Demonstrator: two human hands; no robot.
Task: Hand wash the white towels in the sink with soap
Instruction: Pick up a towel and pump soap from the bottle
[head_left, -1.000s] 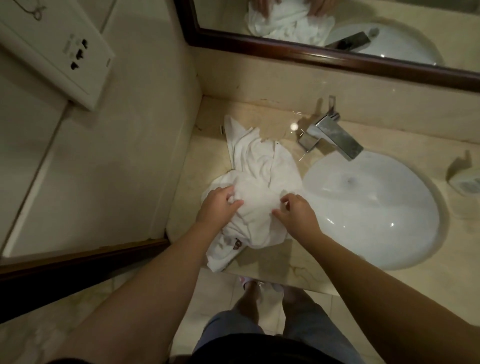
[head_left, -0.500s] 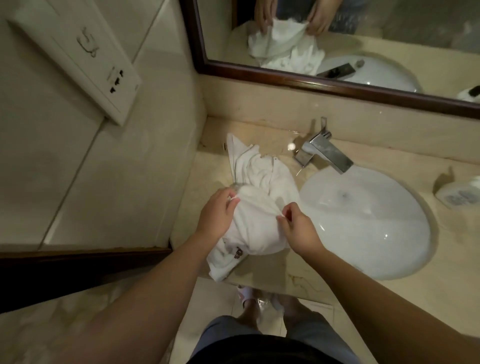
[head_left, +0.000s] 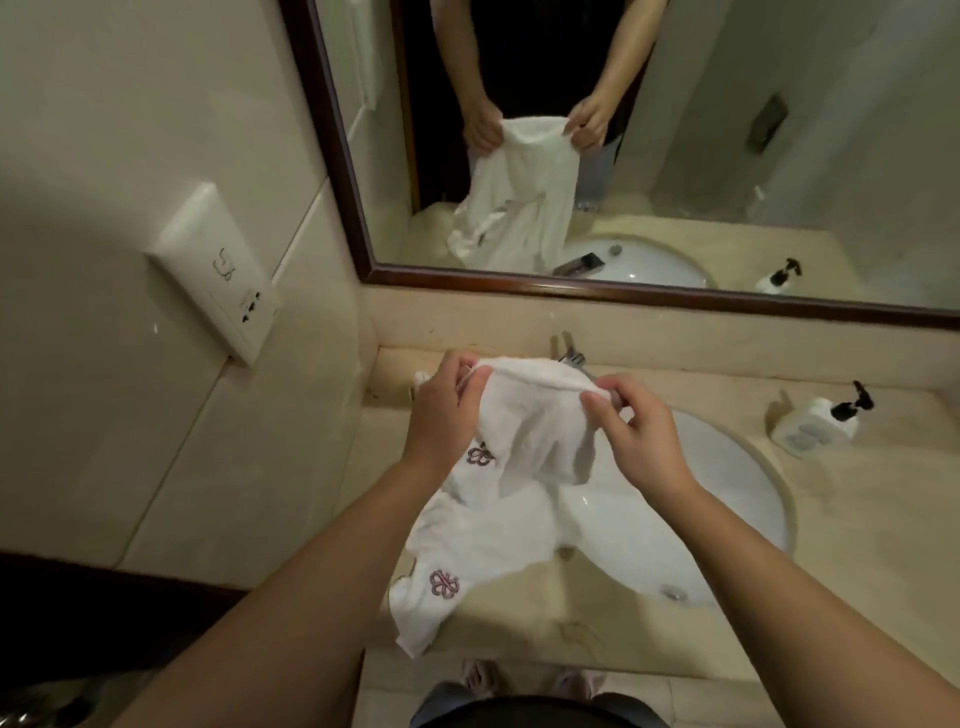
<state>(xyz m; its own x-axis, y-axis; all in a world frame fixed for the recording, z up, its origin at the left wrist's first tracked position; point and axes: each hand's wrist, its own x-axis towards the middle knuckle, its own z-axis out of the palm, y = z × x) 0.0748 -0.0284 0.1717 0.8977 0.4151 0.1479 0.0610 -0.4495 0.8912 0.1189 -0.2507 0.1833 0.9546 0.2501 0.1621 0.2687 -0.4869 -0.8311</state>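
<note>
1. I have a single view, from the head camera: it looks forward and steeply down over a beige marble counter (head_left: 857, 519).
2. It sits close; both forearms run in from the bottom edge.
3. Its wide lens bends the dark wood-framed mirror (head_left: 623, 293), which fills the top and faces the camera.

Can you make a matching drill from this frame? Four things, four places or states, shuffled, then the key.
Things:
1. white towel
2. soap bottle
3. socket panel
4. sink

Places/states:
A. mounted on the wall left of the mirror
B. set into the counter, no water visible
C. held up at its top edge by both hands
D. lying on the counter right of the basin

Pairs: 1-C, 2-D, 3-A, 4-B
</note>
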